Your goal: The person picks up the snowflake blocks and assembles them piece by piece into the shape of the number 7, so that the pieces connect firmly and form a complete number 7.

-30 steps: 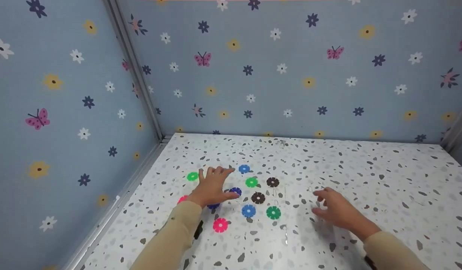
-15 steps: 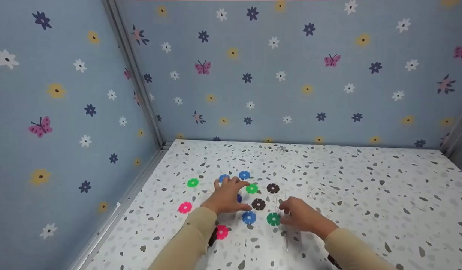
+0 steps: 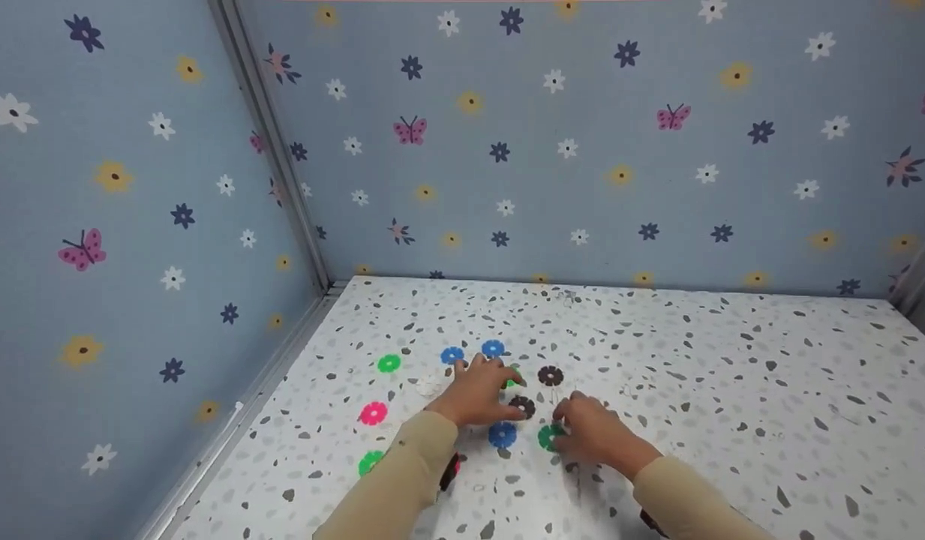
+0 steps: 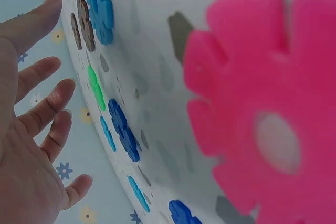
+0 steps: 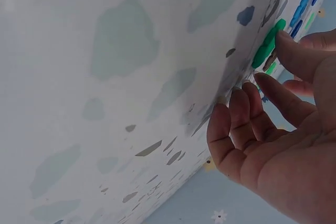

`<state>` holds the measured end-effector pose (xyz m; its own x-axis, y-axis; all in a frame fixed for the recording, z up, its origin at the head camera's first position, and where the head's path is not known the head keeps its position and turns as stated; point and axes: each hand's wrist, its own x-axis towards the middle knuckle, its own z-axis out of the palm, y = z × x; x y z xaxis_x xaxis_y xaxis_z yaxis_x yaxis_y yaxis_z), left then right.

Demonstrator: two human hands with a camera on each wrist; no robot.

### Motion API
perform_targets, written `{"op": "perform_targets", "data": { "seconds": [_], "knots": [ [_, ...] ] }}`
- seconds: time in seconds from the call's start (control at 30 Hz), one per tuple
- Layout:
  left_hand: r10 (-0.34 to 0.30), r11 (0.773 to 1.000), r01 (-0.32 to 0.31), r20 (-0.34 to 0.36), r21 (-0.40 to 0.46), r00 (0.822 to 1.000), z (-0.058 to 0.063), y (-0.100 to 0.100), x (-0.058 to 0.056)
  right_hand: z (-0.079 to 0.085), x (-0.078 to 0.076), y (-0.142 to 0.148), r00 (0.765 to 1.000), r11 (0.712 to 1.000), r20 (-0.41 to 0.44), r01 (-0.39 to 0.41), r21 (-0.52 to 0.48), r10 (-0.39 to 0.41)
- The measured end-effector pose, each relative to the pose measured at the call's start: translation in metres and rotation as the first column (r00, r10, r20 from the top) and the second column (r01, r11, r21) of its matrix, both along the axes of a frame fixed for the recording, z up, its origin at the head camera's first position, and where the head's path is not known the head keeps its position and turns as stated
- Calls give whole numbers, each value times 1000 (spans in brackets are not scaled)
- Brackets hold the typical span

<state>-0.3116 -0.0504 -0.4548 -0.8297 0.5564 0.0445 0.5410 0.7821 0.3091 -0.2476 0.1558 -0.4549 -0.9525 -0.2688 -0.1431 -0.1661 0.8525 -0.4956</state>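
Several flat, notched plastic flower discs lie on the speckled table. My left hand [image 3: 477,394] hovers over the group with its fingers spread, above a green disc and beside a brown disc [image 3: 522,407]. In the left wrist view its palm holds nothing, and a dark blue disc [image 4: 123,129] lies near the fingers. My right hand [image 3: 593,430] is at the dark green disc [image 3: 546,438], thumb and forefinger at its right edge. The right wrist view shows that green disc [image 5: 269,44] by the thumb tip, which seems to touch it; the other fingers are loosely bent.
Blue discs [image 3: 452,355], another brown disc [image 3: 551,376], a pink disc [image 3: 373,413] and light green discs [image 3: 389,363] lie around. A large pink disc [image 4: 231,77] is close to the left wrist camera. Flower-patterned panels [image 3: 567,180] wall the table's back and left.
My left hand has moved right across the discs, uncovering blue, pink and green ones on the left. The right hand has come left to the dark green disc.
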Motion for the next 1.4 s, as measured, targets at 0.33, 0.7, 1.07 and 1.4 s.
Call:
{"op": "perform_targets", "data": {
  "seconds": [0.33,0.7,1.07,1.4],
  "knots": [
    [-5,1000,5,12,-2,1000,-5,6,0,-1,0,-1,1000,1000,5,-4,-25,4],
    [-10,1000,10,41,-11,999,-8,10,0,1,-3,20,999,972,34,-18,-233,27],
    [22,1000,-22,41,-11,999,-7,12,1,7,1,38,937,806,195,348,-478,-288],
    [48,979,-86,196,186,979,-5,15,6,1,5,55,893,676,311,449,-585,-324]
  ]
}}
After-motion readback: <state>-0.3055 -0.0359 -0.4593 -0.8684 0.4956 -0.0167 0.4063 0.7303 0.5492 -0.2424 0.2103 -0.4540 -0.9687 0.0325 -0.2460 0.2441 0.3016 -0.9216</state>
